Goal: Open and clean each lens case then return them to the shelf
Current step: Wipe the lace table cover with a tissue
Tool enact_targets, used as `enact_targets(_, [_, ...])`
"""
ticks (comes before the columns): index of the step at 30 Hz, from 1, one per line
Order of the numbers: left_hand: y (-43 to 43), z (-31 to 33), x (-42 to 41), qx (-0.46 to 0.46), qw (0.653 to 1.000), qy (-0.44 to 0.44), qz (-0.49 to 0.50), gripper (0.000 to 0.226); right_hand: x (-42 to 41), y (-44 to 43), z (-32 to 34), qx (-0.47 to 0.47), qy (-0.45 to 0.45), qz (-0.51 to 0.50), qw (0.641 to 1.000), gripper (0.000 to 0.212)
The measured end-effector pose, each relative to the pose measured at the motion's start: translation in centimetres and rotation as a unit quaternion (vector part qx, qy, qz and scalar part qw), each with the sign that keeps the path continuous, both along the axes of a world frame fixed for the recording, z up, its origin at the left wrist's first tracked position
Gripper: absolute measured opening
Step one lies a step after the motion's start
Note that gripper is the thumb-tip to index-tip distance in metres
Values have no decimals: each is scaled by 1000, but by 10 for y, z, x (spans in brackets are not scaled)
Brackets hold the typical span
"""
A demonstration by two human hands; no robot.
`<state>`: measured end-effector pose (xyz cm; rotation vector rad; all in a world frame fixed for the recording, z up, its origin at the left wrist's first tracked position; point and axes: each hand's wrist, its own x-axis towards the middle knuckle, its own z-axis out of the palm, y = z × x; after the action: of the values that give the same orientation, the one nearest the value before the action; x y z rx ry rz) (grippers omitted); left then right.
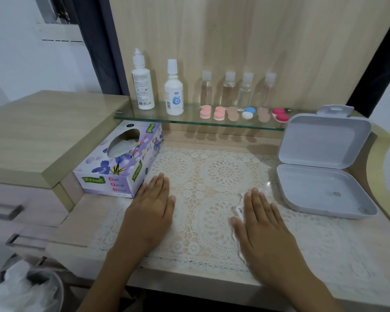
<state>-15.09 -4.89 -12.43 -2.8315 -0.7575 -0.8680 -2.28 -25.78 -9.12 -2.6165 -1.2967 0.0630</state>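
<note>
Hands: we have our left hand (152,207) flat on the lace mat (214,176), fingers spread, palm down, grasping nothing. Our right hand (260,218) lies flat too, pressing a crumpled tissue (239,209) onto the mat rather than pinching it; white edges show past the thumb side and at the fingertips.

Lens cases: six sit in a row on the glass shelf (144,115) at our 12 o'clock, all with caps on. From 11 toward 1 o'clock: a pale pink case (205,111), a coral pink case (219,113), a tan case (232,113), a blue-and-white case (248,112), a second tan case (263,114), a red case (280,115).

Long axis: each case's two wells line up roughly front to back, one cap toward the wall, one toward us. The blue-and-white and red cases sit slightly skewed.

Progress: none is on the mat or in hand. We judge this either the very start or the very end; the tissue under the right hand hints at wiping, but we cannot tell which cases are clean.

Nearby: tissue box (122,161) at 10 o'clock, open grey box (324,167) at 2 o'clock, apparently wet inside, solution bottles (143,82) behind the cases.
</note>
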Motion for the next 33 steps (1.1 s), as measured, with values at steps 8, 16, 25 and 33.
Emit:
enact_targets(8, [-1, 0, -1, 58, 998, 5, -7, 56, -27, 35, 0, 15, -2, 51, 999, 71])
enact_targets(16, [5, -5, -1, 35, 999, 17, -19, 54, -56, 70, -3, 13, 4, 82, 997, 70])
enact_targets(25, [-1, 6, -3, -31, 999, 33, 8, 68, -16, 12, 3, -12, -33, 102, 994, 74])
enact_targets(33, [2, 6, -3, -89, 995, 42, 0, 73, 24, -59, -10, 10, -97, 21, 995, 63])
